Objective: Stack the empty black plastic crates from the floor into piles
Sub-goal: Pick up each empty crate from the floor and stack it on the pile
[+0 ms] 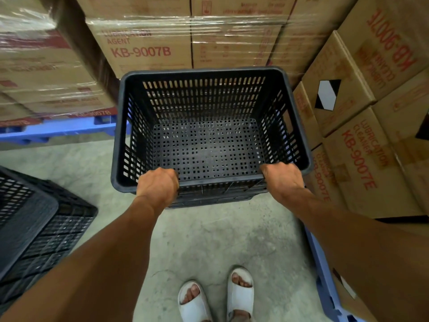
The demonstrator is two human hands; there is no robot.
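The single head-worn view looks steeply down, close over the forearms, toward the concrete floor [209,240].

Black slatted crate [209,135] — empty, upright

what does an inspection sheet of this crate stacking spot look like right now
surface: bare concrete floor, dusty, some marks and a crack near the feet
job's things: empty black crate upright, held by its near rim, apparently seated on at least one other crate; second stack of black crates at lower left
clutter: nothing seen
hands: left hand and right hand both closed on the near rim, fingers curled inside
cables: nothing seen
surroundings: wrapped cartons marked KB-9007B behind, on a blue pallet; unwrapped cartons marked KB-9007E on the right; white slide sandals on the feet
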